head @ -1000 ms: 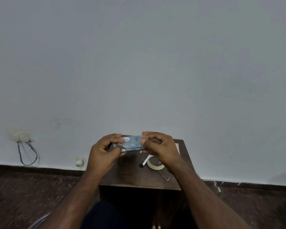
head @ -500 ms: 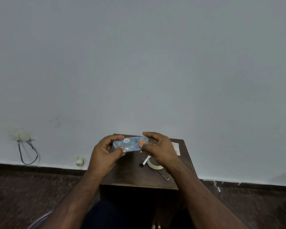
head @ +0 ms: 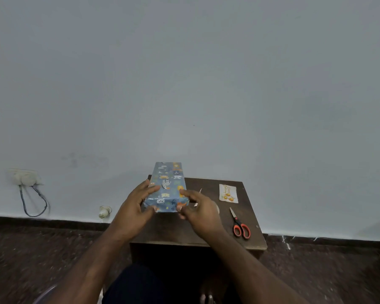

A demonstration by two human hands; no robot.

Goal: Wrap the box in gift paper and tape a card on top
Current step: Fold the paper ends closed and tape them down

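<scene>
Fingers (head: 150,189) of both hands round glossy, paper-wrapped oblong box (head: 168,185)

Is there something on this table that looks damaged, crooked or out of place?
Nothing stands out. The wrapped box is held by both hands, and the card and scissors lie flat on the table.

**Where each thing lies on the tabletop**

The long box wrapped in blue patterned gift paper (head: 167,187) stands over the left half of the dark brown wooden tabletop (head: 208,233), with its far end toward the wall. The left hand (head: 134,207) is at its left side, the right hand (head: 199,210) at its right side. Right of the box lies the small white card with orange fruits (head: 228,193). In front of the card lie the orange-handled scissors (head: 239,224).
</scene>
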